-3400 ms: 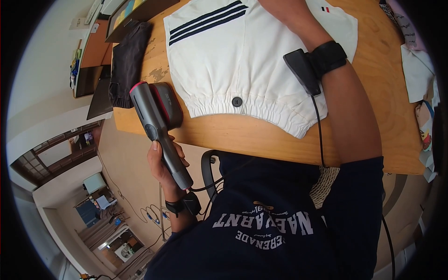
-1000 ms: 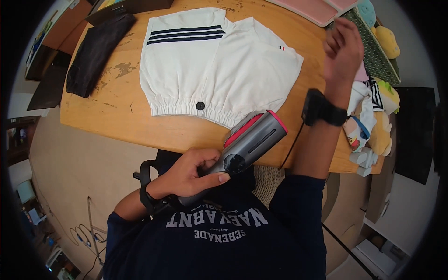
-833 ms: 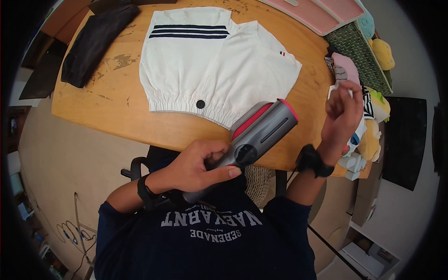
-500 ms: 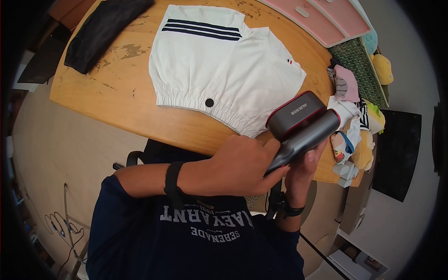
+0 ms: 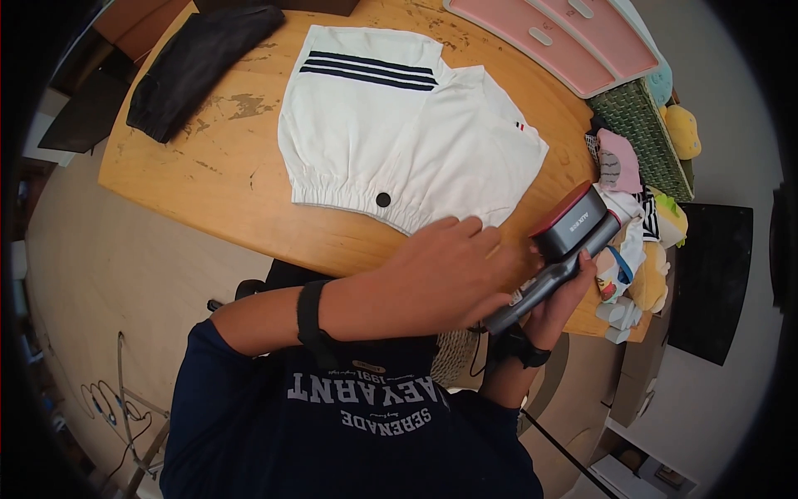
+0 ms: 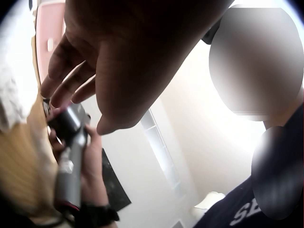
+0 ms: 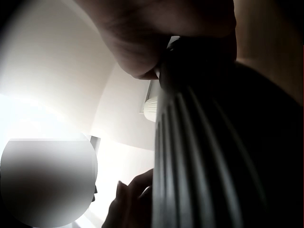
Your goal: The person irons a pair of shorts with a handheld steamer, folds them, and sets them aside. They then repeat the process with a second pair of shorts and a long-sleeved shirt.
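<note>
A grey and red handheld garment steamer point(image 5: 573, 224) is up at the table's front right, its head turned to the far right. My right hand point(image 5: 569, 291) grips its handle from the right side. In the right wrist view the ribbed handle end point(image 7: 199, 166) fills much of the picture. Just left of the handle is my left hand point(image 5: 449, 270); the left wrist view shows that hand point(image 6: 114, 61) with loose fingers, apart from the steamer point(image 6: 70, 175). White shorts point(image 5: 399, 125) with dark stripes and a black button lie flat on the table, waistband towards me.
Folded dark trousers point(image 5: 199, 66) lie at the table's left. Pink drawers point(image 5: 557, 50) and a green woven basket point(image 5: 644, 133) stand at the back right. Clothes and soft toys point(image 5: 652, 274) pile along the right edge. The wooden table point(image 5: 224, 175) shows worn patches.
The steamer has gone from the left hand to the right and moved rightward. My right hand has come down from the table's right to its handle; the left has let go. The shorts stay flat.
</note>
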`<state>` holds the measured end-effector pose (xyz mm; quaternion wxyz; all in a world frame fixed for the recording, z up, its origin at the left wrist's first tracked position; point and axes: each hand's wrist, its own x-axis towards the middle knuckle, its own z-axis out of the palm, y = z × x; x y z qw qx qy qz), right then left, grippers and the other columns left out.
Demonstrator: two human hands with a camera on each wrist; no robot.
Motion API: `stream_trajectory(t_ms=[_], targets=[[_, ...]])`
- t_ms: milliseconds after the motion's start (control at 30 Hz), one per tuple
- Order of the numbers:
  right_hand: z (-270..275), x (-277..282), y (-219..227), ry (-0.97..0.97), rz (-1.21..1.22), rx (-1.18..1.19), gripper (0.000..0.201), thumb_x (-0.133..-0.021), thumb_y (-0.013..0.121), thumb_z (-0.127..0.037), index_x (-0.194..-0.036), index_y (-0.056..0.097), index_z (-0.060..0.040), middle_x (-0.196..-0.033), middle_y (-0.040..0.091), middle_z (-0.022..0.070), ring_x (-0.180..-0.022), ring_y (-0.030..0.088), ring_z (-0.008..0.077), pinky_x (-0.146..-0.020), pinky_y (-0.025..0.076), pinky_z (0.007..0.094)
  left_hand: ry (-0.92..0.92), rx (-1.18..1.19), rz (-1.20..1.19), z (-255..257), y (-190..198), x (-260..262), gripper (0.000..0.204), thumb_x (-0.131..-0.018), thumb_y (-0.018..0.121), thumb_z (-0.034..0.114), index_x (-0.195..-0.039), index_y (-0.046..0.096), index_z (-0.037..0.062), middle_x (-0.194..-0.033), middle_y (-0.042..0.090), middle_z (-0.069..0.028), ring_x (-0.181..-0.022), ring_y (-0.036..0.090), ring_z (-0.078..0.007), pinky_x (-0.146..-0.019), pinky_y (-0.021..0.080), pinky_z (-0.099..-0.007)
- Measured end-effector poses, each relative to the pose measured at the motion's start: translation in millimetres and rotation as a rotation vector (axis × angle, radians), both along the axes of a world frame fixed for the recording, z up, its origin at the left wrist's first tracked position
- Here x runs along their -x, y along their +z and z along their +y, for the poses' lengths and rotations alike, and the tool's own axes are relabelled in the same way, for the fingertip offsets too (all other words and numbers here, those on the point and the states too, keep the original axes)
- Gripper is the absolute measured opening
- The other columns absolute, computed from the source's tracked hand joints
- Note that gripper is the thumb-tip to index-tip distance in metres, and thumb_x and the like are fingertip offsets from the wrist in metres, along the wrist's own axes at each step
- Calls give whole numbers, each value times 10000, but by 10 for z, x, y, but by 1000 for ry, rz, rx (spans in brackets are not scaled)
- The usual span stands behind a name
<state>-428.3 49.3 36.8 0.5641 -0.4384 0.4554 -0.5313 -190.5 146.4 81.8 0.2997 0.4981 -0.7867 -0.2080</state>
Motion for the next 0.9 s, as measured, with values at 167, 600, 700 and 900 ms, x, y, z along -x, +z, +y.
stream_trajectory(t_ms=[167,600,700,900], targets=[[-170,269,-150,-93,21,-15,413,-1004,482,-312,-1296,435,-23,-961,655,187,-704,696,322,-537,505,330,41,29,-340,-8,-213,-239,533,-787,816,342,-1174,607,42,-1126,568,-82,-1172,528,-221,-831,451,-335],[-269,392,-341,-156,32,-35,391,-1012,468,-309,-1301,452,-46,-850,611,132,-541,620,243,-499,510,320,148,243,-378,-127,-544,-188,363,-825,745,233,-1128,645,60,-1023,626,-46,-1027,584,-214,-769,434,-330],[-267,404,-363,-181,51,-46,368,-1020,467,-307,-1279,461,-46,-849,606,131,-532,616,244,-495,518,322,176,296,-180,-231,-409,-146,204,-867,710,178,-1025,660,58,-894,631,-41,-909,596,-209,-748,431,-340],[-248,435,-320,-217,145,-68,336,-1029,477,-305,-1241,479,-44,-871,600,128,-523,614,243,-490,536,336,149,266,513,-554,50,71,134,-989,606,136,-973,644,8,-828,632,-70,-710,592,-215,-655,437,-351]])
